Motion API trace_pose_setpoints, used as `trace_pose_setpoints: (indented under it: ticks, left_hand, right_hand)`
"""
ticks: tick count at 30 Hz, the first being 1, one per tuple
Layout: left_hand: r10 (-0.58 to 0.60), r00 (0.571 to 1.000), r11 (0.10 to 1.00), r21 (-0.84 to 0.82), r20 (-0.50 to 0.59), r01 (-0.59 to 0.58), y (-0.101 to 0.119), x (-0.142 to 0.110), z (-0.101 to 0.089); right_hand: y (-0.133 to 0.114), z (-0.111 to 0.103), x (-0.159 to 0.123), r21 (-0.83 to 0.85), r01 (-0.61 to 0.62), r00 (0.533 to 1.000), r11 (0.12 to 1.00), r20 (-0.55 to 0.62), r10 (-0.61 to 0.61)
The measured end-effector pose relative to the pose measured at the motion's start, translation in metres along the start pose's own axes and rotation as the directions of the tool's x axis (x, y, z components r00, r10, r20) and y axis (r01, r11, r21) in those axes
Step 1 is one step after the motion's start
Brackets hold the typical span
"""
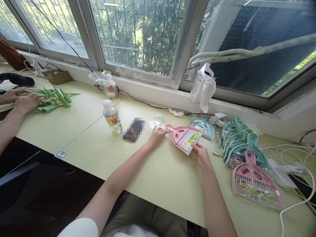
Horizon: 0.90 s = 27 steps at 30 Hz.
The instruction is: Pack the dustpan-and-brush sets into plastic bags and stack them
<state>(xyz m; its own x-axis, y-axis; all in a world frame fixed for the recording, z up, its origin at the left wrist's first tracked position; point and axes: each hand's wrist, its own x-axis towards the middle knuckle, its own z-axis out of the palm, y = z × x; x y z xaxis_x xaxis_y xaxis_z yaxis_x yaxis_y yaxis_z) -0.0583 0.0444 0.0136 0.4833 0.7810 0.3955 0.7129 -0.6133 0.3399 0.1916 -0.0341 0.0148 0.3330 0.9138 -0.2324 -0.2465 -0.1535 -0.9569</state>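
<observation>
A pink dustpan [176, 134] with a small brush and a printed card is held just over the table, its handle toward the left. My right hand [201, 154] grips its lower right edge at the card, thumb on top. My left hand [157, 136] is beside the handle end, closed at the near edge of a crumpled clear plastic bag [155, 123]; its fingertips are partly hidden. Behind the pink dustpan lies a teal dustpan [203, 126] in clear wrap. To the right, several wrapped teal dustpans [251, 146] overlap in a row, with a wrapped pink dustpan [254, 179] in front.
A drink bottle [112, 118] and a blurred-out item [134, 130] stand left of my hands. Cables [296, 158] and a white power strip [281, 174] lie at the right. At the far left, another person's hands [27, 102] touch green pieces [58, 98]. Windows line the back.
</observation>
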Motion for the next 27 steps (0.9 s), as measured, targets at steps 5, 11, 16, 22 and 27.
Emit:
trace_pose_setpoints:
  ticks: [5,11,16,22,27]
  left_hand:
    - [-0.133,0.990,0.991,0.019,-0.044,0.134,-0.005,0.000,0.003]
    - [-0.218,0.975,0.976,0.016,0.042,0.217,-0.013,0.000,0.009]
    - [-0.190,0.979,0.981,-0.044,-0.074,0.187,-0.014,0.001,0.011]
    - [-0.094,0.973,0.988,-0.139,-0.211,0.065,-0.006,0.000,0.006]
    - [-0.016,0.969,0.987,-0.161,-0.247,-0.025,-0.002,-0.003,0.004]
  right_hand:
    - [-0.005,-0.016,0.003,-0.046,-0.042,0.998,0.998,0.039,0.043]
    - [-0.005,-0.019,0.003,-0.048,-0.019,1.000,0.999,0.004,0.019]
    - [-0.006,-0.012,-0.002,-0.025,0.014,1.000,1.000,0.001,-0.014]
    - [-0.009,0.006,-0.011,-0.031,0.004,0.987,1.000,0.163,0.001]
    - [-0.005,0.021,-0.016,0.046,0.095,0.995,0.994,0.037,-0.097]
